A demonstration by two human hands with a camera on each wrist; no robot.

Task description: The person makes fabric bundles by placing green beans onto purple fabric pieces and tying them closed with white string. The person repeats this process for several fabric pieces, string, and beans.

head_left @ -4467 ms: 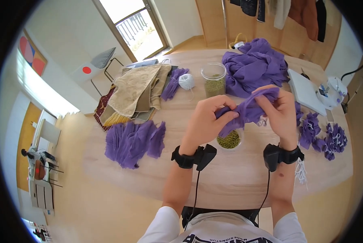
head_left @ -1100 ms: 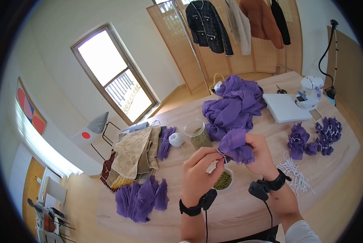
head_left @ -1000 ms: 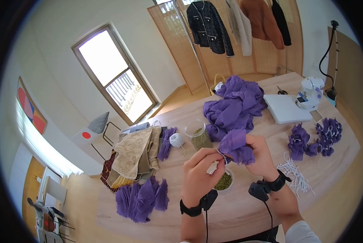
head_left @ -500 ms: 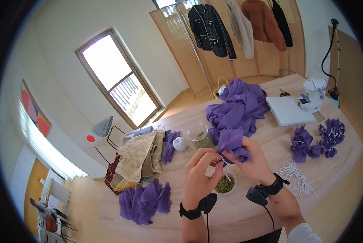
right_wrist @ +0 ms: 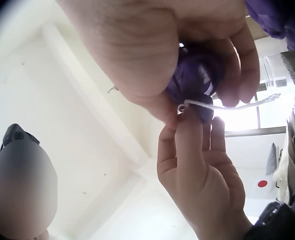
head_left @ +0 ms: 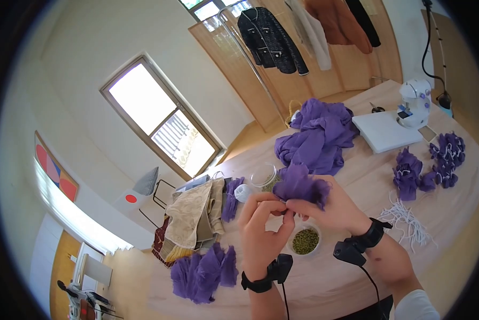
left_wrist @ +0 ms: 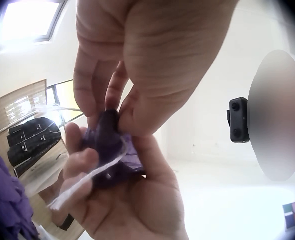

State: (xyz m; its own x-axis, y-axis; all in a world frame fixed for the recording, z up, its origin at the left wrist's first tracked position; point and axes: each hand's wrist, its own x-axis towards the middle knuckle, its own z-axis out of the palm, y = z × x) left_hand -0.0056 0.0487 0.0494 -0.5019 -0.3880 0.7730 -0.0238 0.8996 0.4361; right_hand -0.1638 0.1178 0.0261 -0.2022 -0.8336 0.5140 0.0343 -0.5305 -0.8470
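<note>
A gathered piece of purple cloth is held between both hands above the table. My left hand pinches its bunched end between thumb and fingertips. From the other side my right hand grips the cloth, its thumb close to the left fingertips. In the left wrist view the pinched end looks like a small rounded purple knob, and a white string trails from it. The right wrist view shows the string looped at the neck of the bunch. Below the hands stands a small cup of green beans.
Behind the hands are a bean jar, a yarn ball and a purple cloth heap. Left lie fabric samples and purple pieces. Right are cut strings, tied purple bundles and a sewing machine.
The cloth was stretched loosely between both hands; now it is gathered into a bunch with string at its neck. Most recently, the right thumb has come in beside the left fingertips.
</note>
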